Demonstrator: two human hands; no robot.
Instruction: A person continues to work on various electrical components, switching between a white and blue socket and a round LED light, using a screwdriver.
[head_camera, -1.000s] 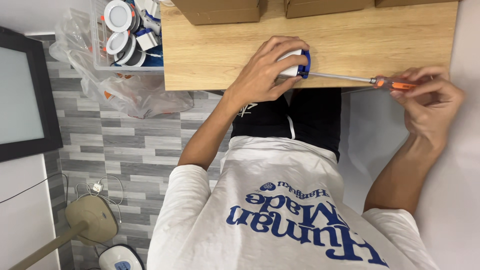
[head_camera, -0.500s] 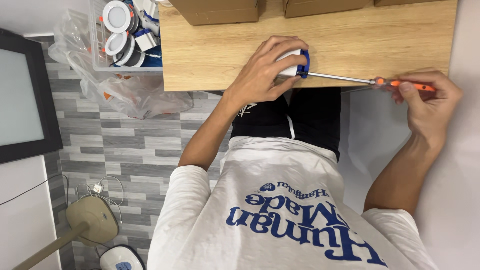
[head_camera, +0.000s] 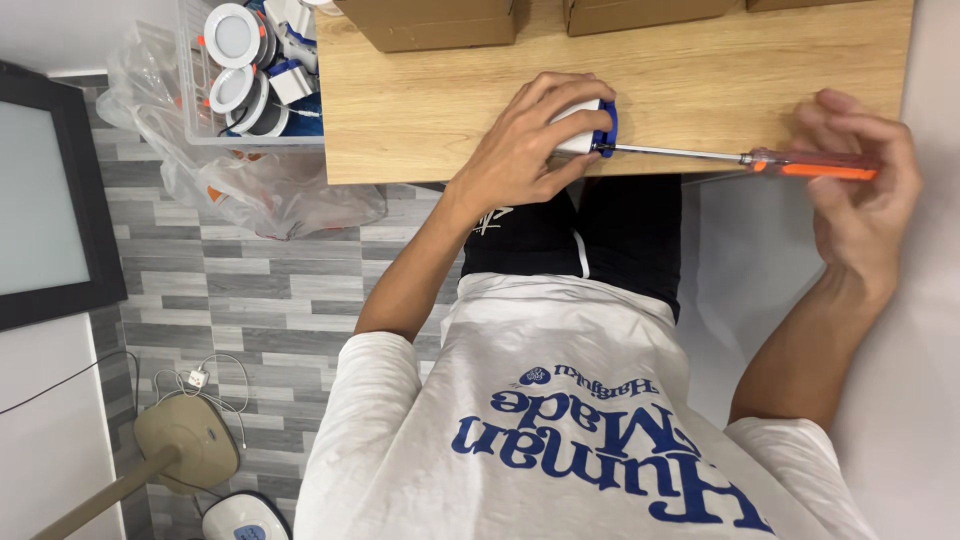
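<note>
My left hand (head_camera: 525, 140) is clamped over a small white fitting with a blue clip (head_camera: 604, 128), pressing it down near the front edge of the wooden table (head_camera: 430, 110). My right hand (head_camera: 865, 195) holds the orange handle of a long screwdriver (head_camera: 810, 168) in its fingertips. The thin metal shaft runs left, level with the table edge, and its tip meets the blue clip. Most of the white fitting is hidden under my left fingers.
Cardboard boxes (head_camera: 430, 20) stand at the back of the table. A clear bin (head_camera: 250, 70) of round white lamp fittings sits in a plastic bag at the table's left. A dark-framed panel (head_camera: 45, 200) and a fan base (head_camera: 185, 440) are on the grey floor at left.
My right fingers have shifted on the screwdriver, so more of the orange handle shows. My left hand and the white fitting have stayed put.
</note>
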